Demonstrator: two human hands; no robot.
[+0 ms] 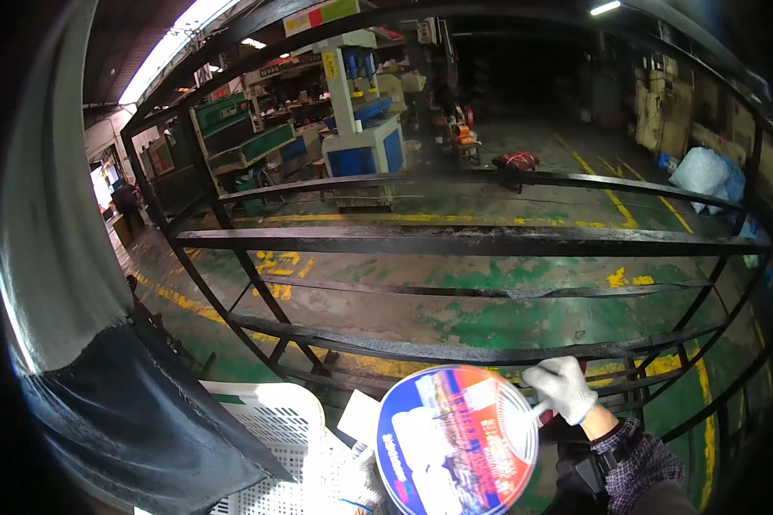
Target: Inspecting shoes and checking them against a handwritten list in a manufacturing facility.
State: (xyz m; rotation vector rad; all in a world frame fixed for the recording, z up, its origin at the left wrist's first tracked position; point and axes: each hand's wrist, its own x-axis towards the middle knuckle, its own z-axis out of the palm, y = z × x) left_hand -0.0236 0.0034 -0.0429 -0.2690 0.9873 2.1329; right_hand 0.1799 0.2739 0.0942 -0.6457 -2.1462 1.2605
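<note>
A round pan-like item (pixel 455 442) with a glossy blue, red and white printed disc over its face is tilted up in front of me at the bottom centre. Several curved rim lines show along its right side. My right hand (pixel 565 390), in a white knit glove, is closed at its upper right edge on what looks like a small side handle. At its lower left edge is my left hand (pixel 362 481), also white-gloved, with the fingers partly hidden behind the rim. A plain white card (pixel 361 418) sticks up just above the left hand; what supports it is hidden.
A white perforated plastic basket (pixel 270 412) stands at lower left, beside a grey post wrapped in black sheeting (pixel 137 421). A black metal rack (pixel 455 240) with horizontal bars spans ahead. Beyond it are a white-and-blue machine (pixel 361 146) and wrapped bags (pixel 704 176).
</note>
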